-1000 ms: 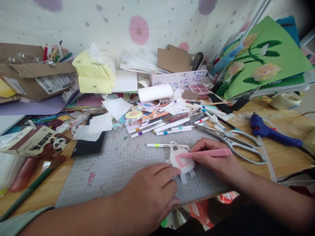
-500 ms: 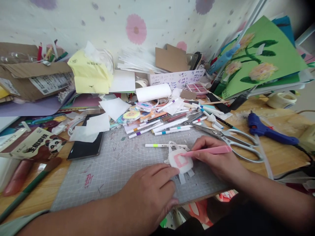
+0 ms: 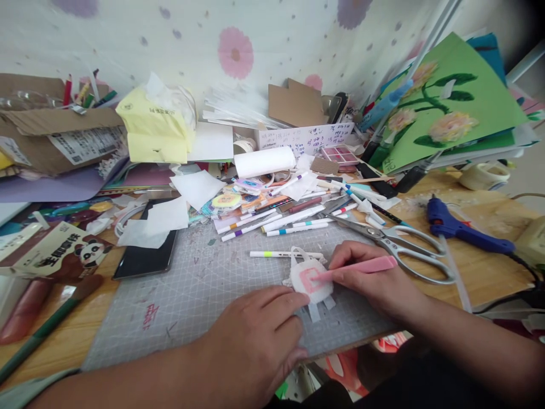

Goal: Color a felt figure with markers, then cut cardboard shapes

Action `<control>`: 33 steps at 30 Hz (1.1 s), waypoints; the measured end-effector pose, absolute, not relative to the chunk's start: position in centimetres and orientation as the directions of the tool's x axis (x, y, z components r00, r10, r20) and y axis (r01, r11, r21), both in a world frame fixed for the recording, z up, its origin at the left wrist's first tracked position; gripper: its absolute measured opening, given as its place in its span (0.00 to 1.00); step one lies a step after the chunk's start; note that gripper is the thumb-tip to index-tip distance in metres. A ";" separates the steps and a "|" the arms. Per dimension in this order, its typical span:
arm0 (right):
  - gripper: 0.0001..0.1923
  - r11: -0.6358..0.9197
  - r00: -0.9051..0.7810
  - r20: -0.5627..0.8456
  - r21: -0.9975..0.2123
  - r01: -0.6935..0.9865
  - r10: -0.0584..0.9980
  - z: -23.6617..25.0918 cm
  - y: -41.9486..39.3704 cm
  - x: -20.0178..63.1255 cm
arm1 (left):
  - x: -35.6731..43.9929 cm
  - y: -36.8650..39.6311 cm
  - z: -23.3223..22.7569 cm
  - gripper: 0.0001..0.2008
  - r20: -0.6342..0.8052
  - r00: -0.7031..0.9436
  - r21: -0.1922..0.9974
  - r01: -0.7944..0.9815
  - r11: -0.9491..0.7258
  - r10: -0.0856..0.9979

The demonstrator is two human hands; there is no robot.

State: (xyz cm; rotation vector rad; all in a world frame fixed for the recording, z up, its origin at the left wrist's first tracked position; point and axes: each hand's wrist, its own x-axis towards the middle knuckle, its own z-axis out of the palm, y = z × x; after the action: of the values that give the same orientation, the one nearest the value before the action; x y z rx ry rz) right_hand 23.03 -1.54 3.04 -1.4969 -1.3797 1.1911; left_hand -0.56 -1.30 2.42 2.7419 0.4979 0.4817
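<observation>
A small white paper cut-out (image 3: 307,279) with a pink square drawn on it lies on the grey cutting mat (image 3: 204,284). My right hand (image 3: 374,278) grips a pink marker (image 3: 361,267), whose tip touches the pink outline. My left hand (image 3: 259,335) rests palm down on the mat, its fingertips pressing the cut-out's near left edge. A white marker with a yellow band (image 3: 281,254) lies just beyond the cut-out.
Large steel scissors (image 3: 400,247) and a blue glue gun (image 3: 464,233) lie to the right. A heap of markers (image 3: 289,218), paper scraps and stickers lies behind the mat. A black phone (image 3: 145,250), panda box (image 3: 55,255) and yellow tissue pack (image 3: 155,128) sit left.
The marker tip has moved a little inside the pink square, adding to the drawn line. My left hand has stayed on the cut-out's edge.
</observation>
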 end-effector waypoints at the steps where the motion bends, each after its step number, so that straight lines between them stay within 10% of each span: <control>1: 0.08 -0.123 -0.013 -0.132 -0.952 0.280 0.991 3.0 -1.5 23.0 | -0.6 -1.3 2.4 0.06 0.272 0.882 0.355 0.280 -0.892 0.385; 33: 0.06 -0.155 -0.036 -0.166 -0.964 0.214 0.985 2.4 -1.5 23.5 | -0.7 -1.3 2.4 0.07 0.261 0.884 0.358 0.284 -0.889 0.388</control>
State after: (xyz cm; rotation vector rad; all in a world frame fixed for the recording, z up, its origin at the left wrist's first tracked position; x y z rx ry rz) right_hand 23.50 -1.52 2.36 -1.4638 -1.3258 1.2624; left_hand -0.72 -1.33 2.44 2.7415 0.5018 0.4721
